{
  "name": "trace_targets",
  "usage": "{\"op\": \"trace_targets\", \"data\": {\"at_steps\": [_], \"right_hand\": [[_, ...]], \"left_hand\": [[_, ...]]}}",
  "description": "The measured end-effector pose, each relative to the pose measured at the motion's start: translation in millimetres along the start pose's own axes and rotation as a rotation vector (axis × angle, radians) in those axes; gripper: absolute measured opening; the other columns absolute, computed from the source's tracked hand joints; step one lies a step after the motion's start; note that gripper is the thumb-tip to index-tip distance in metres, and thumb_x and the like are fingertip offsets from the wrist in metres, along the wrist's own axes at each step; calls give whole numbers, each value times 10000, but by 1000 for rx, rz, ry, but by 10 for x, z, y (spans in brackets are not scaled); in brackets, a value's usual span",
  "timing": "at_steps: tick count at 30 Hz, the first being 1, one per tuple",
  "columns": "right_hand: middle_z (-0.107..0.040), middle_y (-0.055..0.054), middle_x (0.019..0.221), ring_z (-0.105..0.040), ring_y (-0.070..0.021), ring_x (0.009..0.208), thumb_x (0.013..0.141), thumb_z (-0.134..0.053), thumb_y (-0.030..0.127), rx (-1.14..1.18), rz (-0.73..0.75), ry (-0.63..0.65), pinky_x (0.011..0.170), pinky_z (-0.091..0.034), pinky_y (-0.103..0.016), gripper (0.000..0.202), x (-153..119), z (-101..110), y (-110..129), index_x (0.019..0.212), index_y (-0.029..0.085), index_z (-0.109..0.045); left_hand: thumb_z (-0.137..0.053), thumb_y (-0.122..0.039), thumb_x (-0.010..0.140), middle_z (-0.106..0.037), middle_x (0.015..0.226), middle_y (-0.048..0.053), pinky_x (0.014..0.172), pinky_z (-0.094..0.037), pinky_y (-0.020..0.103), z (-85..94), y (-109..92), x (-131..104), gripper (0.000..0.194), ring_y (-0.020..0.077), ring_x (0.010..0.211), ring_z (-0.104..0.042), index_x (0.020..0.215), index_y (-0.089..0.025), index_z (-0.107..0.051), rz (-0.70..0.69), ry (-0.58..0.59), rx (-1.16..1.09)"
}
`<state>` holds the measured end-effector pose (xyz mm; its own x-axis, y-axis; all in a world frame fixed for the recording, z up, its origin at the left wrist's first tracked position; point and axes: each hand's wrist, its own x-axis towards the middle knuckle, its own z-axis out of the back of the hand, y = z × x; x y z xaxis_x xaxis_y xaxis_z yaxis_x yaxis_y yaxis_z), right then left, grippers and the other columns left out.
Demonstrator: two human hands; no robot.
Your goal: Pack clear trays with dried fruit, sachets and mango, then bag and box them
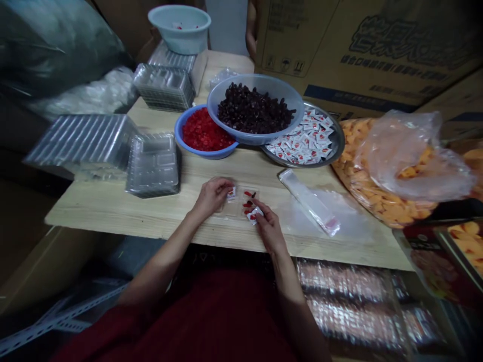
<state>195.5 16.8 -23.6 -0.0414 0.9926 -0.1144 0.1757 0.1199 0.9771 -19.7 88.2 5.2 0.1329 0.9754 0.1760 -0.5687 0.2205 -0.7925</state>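
A clear plastic tray (pixel 237 207) lies near the table's front edge, with small red and dark pieces in its right compartments. My left hand (pixel 213 195) is at the tray's left side, its fingers pinching a small white packet (pixel 231 192). On the right, my right hand (pixel 268 224) grips another white packet (pixel 254 215) over the tray's lower right part. Behind the tray stand a blue bowl (pixel 178 134) of red pieces, a translucent bowl (pixel 253 139) of dark pieces and a metal bowl (pixel 338 146) full of white packets.
Stacked clear trays (pixel 154 163) occupy the table's left side. Plastic sleeves (pixel 309 202) lie to the right, near a large bag of orange pieces (pixel 377 176). A pale basin (pixel 180 37) is at the back. Cardboard boxes (pixel 320 55) stand behind the table.
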Motion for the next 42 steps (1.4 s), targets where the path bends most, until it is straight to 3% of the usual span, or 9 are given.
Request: {"op": "trace_targets", "data": {"at_steps": [3,7,13,19,28,33,37,39,42], "right_hand": [[-771,-69,1080,-716,-203,906,822,-765,366,77,-34,-23,843,-581,-355,495,-105,-84,15,1291,236,-678],[-771,-44,1017,-683,-163,824,763,-825,318,174,-40,-136,810,-564,-316,413,-159,-217,46,1154,227,-731],[-776,-35,1023,-701,-196,942,744,-841,300,191,-6,-152,872,-558,-333,288,-148,-404,67,1015,238,-764],[-761,-54,1102,-696,-202,1014,826,-779,368,99,37,-162,966,-532,-368,343,-131,-391,143,1141,237,-746],[-773,-55,1013,-705,-192,933,872,-729,393,-31,45,-340,911,-539,-353,231,-385,184,139,1017,218,-769],[-758,-48,916,-704,-178,851,905,-680,378,-238,275,-556,844,-549,-333,232,-333,751,533,1029,200,-763],[-749,-82,980,-706,-187,899,936,-611,336,-590,659,-933,875,-546,-344,260,97,1728,1385,1076,160,-742],[-742,-133,1082,-707,-210,980,962,-535,260,-820,611,-990,890,-545,-350,288,399,2252,1777,1133,121,-720],[-727,-193,1070,-702,-240,973,964,-514,151,-1151,217,-867,902,-550,-384,246,851,2797,2103,1072,52,-712]], "left_hand": [[-628,-242,911,-737,1002,83,970,-466,412,-94,17,85,148,249,1024,-620,960,-187,-755,-101,51,142],[-655,-332,922,-670,1197,113,1053,-424,447,-77,-127,-62,238,270,1166,-561,1102,-191,-721,-105,-74,139],[-642,-372,941,-698,909,25,710,-488,272,8,-440,-584,344,159,800,-638,1243,-207,-628,122,301,-334],[-651,-289,916,-690,870,1,716,-468,274,10,-276,-610,281,150,757,-621,1185,-213,-630,185,29,-143],[-550,-312,980,-669,1067,96,966,-440,425,-214,-62,-646,165,271,1061,-558,1021,-194,-659,-53,-120,303],[-597,-383,959,-625,1251,122,1049,-403,485,-216,-21,-655,267,302,1193,-533,1151,-203,-641,-110,-247,341],[-570,-386,972,-651,1207,113,1050,-406,491,-109,-40,-632,234,292,1161,-573,1109,-215,-653,-182,-273,309],[-568,-382,972,-660,1189,114,1052,-406,499,-51,-84,-627,217,292,1143,-589,1074,-215,-661,-216,-283,307],[-577,-373,968,-667,1182,116,1058,-407,505,3,-175,-626,206,289,1124,-604,1061,-212,-665,-242,-312,306]]}}
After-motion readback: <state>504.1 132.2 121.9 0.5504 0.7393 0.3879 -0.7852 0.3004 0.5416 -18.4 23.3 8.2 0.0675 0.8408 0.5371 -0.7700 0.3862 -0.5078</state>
